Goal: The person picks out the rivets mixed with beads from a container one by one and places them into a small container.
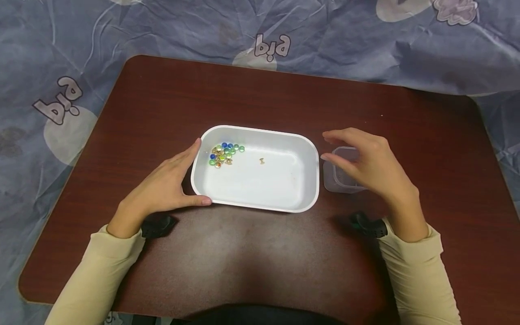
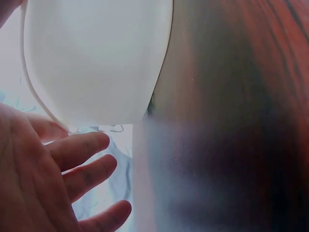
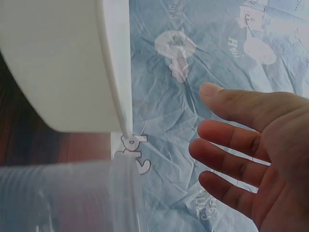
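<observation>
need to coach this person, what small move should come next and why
Probably bring the right hand inward to the right rim of the white, round-cornered rectangular tray. The left hand spans the tray's left end, while the right hand, thumb and fingers apart and holding nothing, hovers just short of the right rim, by the clear, squarish plastic container.

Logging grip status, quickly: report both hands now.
Left hand: open, spread against the white tray's left end.
Right hand: open, holding nothing, near the clear container.

Left hand, thumb spread wide; right hand raised, fingers loosely extended.
</observation>
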{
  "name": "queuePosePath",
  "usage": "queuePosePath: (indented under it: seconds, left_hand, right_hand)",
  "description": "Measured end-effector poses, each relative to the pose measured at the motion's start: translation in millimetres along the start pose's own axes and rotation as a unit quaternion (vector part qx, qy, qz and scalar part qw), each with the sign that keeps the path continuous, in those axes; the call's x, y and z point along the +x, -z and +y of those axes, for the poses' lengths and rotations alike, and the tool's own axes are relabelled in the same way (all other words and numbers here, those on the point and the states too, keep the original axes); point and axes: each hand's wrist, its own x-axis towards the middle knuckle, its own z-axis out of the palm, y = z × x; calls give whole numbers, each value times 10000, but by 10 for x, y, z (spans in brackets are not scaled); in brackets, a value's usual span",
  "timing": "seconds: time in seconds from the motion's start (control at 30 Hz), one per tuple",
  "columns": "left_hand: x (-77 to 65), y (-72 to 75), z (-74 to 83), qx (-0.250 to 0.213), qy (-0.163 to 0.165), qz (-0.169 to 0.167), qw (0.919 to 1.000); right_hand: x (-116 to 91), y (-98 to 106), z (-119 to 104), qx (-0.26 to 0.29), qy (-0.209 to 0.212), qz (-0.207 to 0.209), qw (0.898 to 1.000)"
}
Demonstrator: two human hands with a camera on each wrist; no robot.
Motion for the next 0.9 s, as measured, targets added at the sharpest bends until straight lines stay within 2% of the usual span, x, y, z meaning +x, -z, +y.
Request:
queuePosePath:
  seconds: [0.2, 0.7, 0.9]
  left_hand:
    - [-10, 5, 4, -3, 37, -32, 10000]
    - [3, -4, -19, -54, -8, 11, 10000]
    - [2, -7, -22, -38, -58, 32, 10000]
  right_hand:
    - [102, -61, -25, 53, 59, -167, 9998]
    - [312, -240, -55, 455, -248, -424, 9978]
    - [397, -302, -78, 556, -201, -638, 9962]
